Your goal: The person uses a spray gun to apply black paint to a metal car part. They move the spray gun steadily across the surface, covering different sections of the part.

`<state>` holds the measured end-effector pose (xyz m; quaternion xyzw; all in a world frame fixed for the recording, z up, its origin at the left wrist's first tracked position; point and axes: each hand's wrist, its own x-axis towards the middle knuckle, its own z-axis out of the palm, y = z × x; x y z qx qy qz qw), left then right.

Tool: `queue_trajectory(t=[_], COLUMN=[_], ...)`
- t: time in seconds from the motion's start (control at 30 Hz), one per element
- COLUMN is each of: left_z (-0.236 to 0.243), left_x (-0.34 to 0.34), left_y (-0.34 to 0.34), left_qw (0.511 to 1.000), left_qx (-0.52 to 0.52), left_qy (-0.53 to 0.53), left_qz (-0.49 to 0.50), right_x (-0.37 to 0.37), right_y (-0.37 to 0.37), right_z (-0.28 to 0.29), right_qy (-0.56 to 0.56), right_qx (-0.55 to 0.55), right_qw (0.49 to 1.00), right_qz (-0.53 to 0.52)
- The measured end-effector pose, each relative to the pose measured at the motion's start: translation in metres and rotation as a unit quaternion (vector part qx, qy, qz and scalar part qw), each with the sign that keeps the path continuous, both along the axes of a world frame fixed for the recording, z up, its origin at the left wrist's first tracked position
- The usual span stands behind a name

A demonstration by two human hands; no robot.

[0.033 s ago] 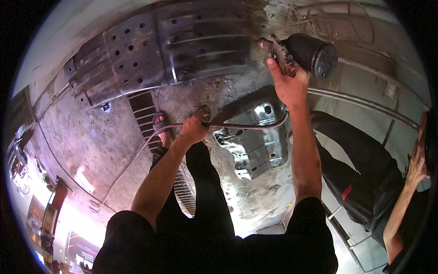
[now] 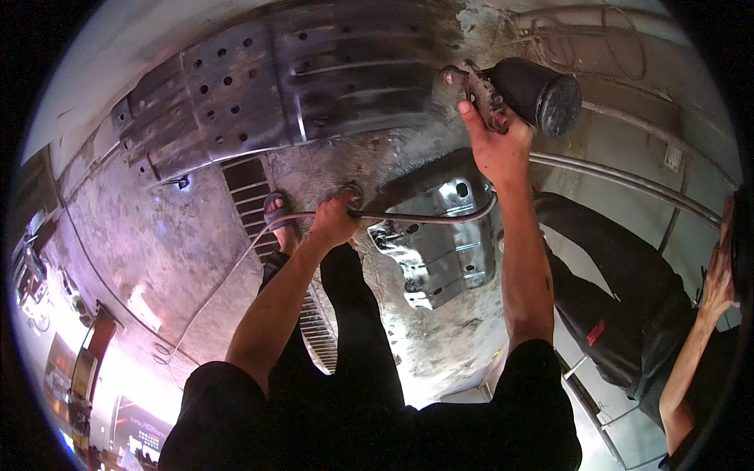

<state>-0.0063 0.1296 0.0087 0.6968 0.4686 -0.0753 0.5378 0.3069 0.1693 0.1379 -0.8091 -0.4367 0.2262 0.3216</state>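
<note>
My right hand is wrapped round a grimy spray gun with a black cylindrical cup. The gun is raised high at the upper right, its nozzle side toward a long dark metal panel with rows of holes. My left hand grips a thin hose at mid-view. This hose curves up toward my right wrist and trails down left across the floor. Between my arms, below the gun, lies a glossy black shaped metal plate, partly behind my right forearm.
A floor drain grate runs by my sandalled feet. At right, a person in dark trousers has a hand at the view's edge. Metal rails cross there. Coiled cable hangs at the upper right.
</note>
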Motion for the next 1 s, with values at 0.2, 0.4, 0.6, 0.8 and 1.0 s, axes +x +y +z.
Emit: queue_trajectory(t=[0.2, 0.4, 0.6, 0.8, 1.0], left_z=[-0.003, 0.005, 0.017, 0.026, 0.014], left_x=[-0.017, -0.048, -0.084, -0.111, -0.113], left_y=[0.010, 0.015, 0.026, 0.038, 0.047], left_qw=[1.000, 1.000, 0.999, 0.999, 1.000], left_qx=[-0.008, -0.001, -0.044, -0.047, -0.012], left_qy=[-0.001, -0.003, 0.029, 0.003, 0.000], left_qz=[-0.014, 0.012, -0.003, 0.013, -0.017], right_x=[-0.033, -0.077, -0.119, -0.142, -0.127], right_y=[0.024, 0.045, 0.060, 0.073, 0.072], right_z=[0.013, 0.035, 0.041, 0.028, 0.019], right_qy=[0.041, 0.049, 0.063, 0.007, -0.013], right_qx=[0.027, -0.001, -0.025, -0.037, -0.001], right_qw=[0.998, 0.996, 0.994, 0.997, 0.999], right_qz=[0.050, 0.070, 0.081, 0.070, 0.050])
